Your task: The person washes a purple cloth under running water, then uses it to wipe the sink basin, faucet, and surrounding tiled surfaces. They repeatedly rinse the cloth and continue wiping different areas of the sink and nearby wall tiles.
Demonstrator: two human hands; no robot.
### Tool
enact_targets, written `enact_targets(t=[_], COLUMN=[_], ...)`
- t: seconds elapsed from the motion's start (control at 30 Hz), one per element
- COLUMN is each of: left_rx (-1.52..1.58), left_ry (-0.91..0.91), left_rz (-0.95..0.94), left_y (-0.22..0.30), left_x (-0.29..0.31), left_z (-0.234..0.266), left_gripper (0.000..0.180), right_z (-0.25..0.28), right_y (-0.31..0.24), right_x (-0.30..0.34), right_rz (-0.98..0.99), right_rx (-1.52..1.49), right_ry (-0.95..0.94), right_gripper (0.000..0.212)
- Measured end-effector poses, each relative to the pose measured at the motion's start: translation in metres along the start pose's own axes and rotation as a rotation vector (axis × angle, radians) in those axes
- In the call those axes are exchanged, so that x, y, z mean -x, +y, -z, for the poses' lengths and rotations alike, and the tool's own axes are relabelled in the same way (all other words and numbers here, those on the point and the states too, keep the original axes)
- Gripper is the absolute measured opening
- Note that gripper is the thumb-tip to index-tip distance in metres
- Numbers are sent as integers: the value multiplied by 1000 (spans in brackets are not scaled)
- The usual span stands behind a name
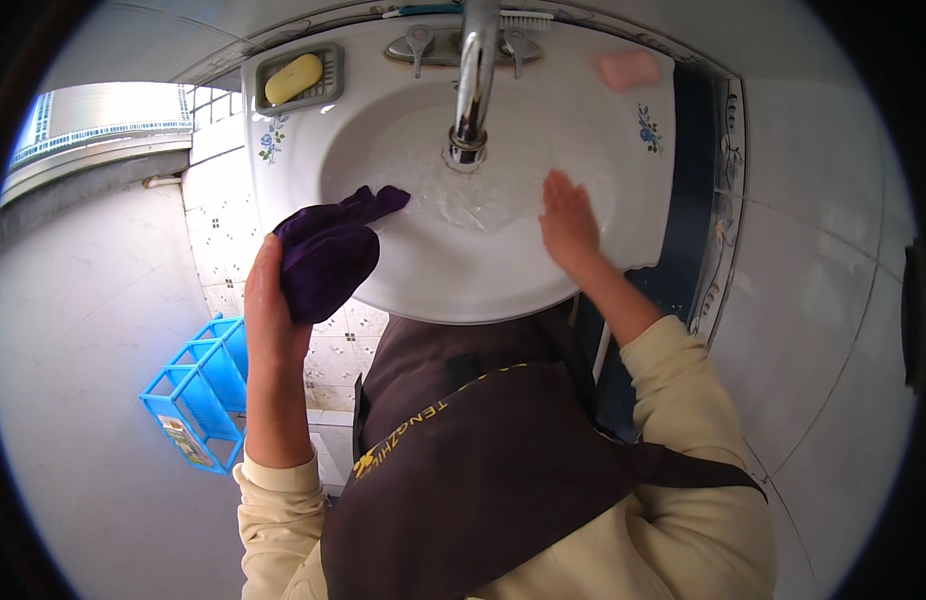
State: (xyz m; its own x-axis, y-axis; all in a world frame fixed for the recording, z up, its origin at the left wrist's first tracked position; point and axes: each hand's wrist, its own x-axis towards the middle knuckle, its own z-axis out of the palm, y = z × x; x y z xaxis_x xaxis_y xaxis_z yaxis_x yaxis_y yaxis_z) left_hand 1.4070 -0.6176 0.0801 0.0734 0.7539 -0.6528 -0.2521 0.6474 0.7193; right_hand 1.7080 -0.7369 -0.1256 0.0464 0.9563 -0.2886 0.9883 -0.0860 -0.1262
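The left hand (270, 285) holds a purple cloth (328, 270), gripping it from the side. The cloth is bunched up over the left front edge of the white sink (463, 310), and a thin end of it pokes out over the bowl. The right hand (571, 225) holds nothing. It is flat and open, with its fingers pointing up and a bit left, over the right side of the bowl. It is blurry, so I cannot tell if it touches the sink. The two hands are well apart. Between them, clear, ripply water (478, 205) is in the bowl, just in front of the end of the shiny tap (473, 100). A yellow soap (294, 79) sits in a gray dish (333, 72) at the back left corner. A pink block (628, 70) lies at the back right corner. A brush (526, 19) lies behind the tap. A blue rack (228, 370) stands low down, left of the sink. The person wears a dark apron (463, 470) over cream sleeves (683, 385).
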Motion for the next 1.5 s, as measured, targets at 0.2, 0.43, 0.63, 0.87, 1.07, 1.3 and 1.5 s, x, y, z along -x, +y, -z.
enact_targets(t=[0.2, 0.43, 0.63, 0.87, 1.07, 1.3, 1.5], left_rx=[-122, -69, -25, -25, -7, 55, 42], left_ry=[-25, -91, -93, -92, -71, -127, -237], left_rz=[20, 45, 34, 29, 46, 92, 147], left_y=[-23, -16, -9, -11, -9, -14, -19], left_x=[-16, 6, 17, 20, 21, 20, 19], left_z=[8, 11, 6, 8, 6, 7, -1], left_gripper=[36, 35, 34, 35, 34, 32, 30], right_z=[5, 11, 1, -7, 12, 15, 65], right_y=[-88, -55, -70, -77, -90, -91, -106], right_x=[-39, -61, -79, -78, -96, -75, -5], right_rz=[309, -332, -108, -44, -292, -200, 93], right_rx=[-654, -502, -470, -158, -260, -161, -967], right_ry=[-123, 157, 82, 138, -133, -72, -121], right_gripper=[40, 28, 32, 33, 32, 45, 65])
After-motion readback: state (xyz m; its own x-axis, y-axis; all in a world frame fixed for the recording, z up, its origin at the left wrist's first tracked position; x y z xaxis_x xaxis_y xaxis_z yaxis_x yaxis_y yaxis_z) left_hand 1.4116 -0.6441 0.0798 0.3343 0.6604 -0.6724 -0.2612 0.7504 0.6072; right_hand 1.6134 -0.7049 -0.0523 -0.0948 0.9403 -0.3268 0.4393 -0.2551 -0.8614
